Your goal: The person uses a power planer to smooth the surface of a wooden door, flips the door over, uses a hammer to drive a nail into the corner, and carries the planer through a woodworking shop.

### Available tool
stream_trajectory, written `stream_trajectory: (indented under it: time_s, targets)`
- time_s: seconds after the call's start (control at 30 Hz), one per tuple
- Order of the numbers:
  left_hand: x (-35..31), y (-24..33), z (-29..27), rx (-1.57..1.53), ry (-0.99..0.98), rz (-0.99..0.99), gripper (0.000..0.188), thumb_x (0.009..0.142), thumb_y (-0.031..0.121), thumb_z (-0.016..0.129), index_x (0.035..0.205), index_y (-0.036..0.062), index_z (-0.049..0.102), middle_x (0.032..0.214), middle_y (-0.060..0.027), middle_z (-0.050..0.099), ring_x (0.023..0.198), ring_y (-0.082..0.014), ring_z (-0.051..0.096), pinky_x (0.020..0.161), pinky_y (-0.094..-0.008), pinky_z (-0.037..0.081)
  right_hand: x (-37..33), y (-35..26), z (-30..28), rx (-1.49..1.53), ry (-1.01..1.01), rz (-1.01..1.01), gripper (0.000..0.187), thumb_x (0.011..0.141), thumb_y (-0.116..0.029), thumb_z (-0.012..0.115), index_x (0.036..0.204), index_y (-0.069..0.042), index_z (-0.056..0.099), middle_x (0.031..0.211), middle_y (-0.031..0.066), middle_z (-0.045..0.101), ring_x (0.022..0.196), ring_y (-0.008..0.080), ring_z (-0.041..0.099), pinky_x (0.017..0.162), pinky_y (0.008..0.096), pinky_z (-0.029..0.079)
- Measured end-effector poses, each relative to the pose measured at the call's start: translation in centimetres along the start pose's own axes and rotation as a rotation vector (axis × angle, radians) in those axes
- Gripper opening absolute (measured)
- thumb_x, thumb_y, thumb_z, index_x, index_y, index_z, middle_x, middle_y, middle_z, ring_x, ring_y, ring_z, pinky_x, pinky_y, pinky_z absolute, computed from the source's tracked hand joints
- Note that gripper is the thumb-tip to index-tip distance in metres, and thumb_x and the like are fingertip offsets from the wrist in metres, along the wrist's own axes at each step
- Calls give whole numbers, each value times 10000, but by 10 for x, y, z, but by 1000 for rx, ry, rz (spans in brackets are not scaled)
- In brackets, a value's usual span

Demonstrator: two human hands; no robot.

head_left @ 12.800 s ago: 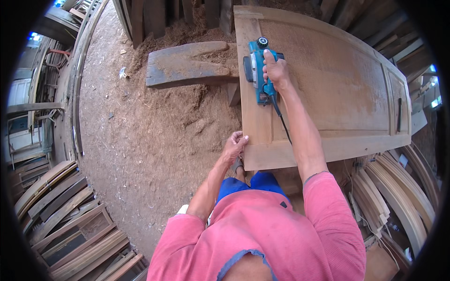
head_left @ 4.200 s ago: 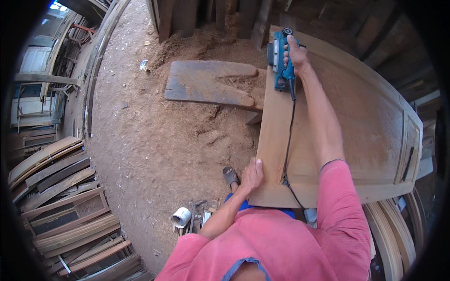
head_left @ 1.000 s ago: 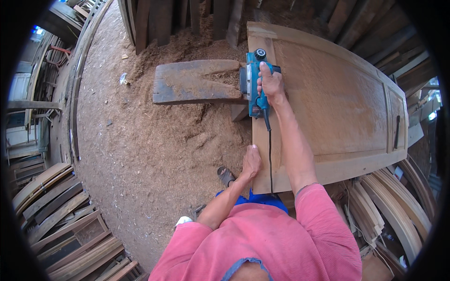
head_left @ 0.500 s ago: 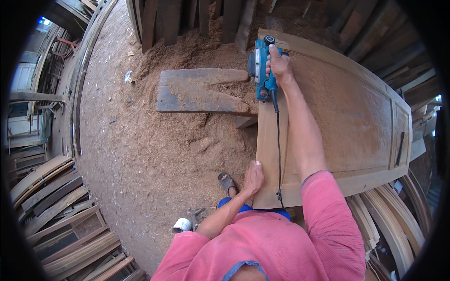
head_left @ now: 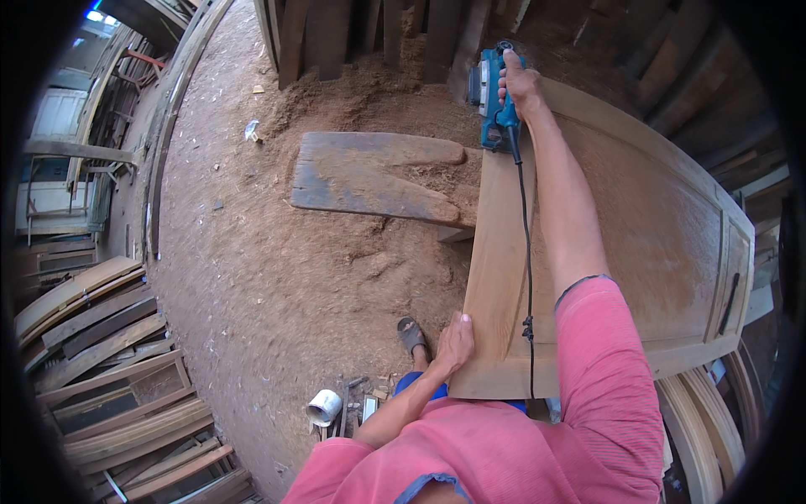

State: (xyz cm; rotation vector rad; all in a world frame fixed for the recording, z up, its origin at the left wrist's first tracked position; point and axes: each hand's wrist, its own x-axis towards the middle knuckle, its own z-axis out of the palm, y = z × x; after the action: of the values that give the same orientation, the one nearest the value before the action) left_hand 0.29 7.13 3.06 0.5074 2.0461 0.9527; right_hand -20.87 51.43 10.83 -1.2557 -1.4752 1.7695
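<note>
My right hand (head_left: 522, 84) is wrapped round the handle of a teal electric hand planer (head_left: 497, 113), at the far end of a panelled wooden door (head_left: 495, 252). The planer sits on the door's left frame board, close to its far edge. From the tool a black cord (head_left: 528, 252), knotted partway, trails back over the door toward me. My left hand (head_left: 455, 344) grips the door's left edge near the close corner. Its thumb shows on the edge, and the other fingers are partly hidden. Sawdust covers the door's recessed panel (head_left: 638, 227).
A notched wooden board (head_left: 353, 172) juts out left of the door, dusted with shavings. Sawdust covers the floor (head_left: 277, 294). A white can (head_left: 324, 406) stands near my left forearm. Stacked timber (head_left: 126, 370) lies at the left, more boards (head_left: 697, 412) at the right. My sandalled foot (head_left: 411, 336) is beside the door.
My right hand has pushed the planer farther away along the frame board, to the door's far end. The cord now stretches straighter. My left hand stays on the door's edge; the view has shifted slightly.
</note>
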Motion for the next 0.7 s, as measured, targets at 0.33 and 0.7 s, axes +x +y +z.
stream_trajectory:
  time_s: [0.33, 0.7]
  targets:
    - [-6, -4, 0, 102, 19, -34, 507, 1026, 402, 246, 1066, -15, 531, 1021, -368, 586, 1004, -561, 535, 863, -620, 402, -48, 10, -19, -18, -93, 45, 513, 867, -576, 639, 856, -71, 548, 637, 21, 527, 485, 128, 511, 428, 312, 442]
    - [10, -27, 9, -10, -55, 11, 634, 1019, 481, 221, 1168, -41, 548, 1166, -377, 552, 1155, -532, 497, 971, -570, 388, -344, 56, -142, -6, -113, 108, 484, 909, -540, 602, 915, -57, 584, 606, -2, 512, 453, 94, 481, 394, 262, 398]
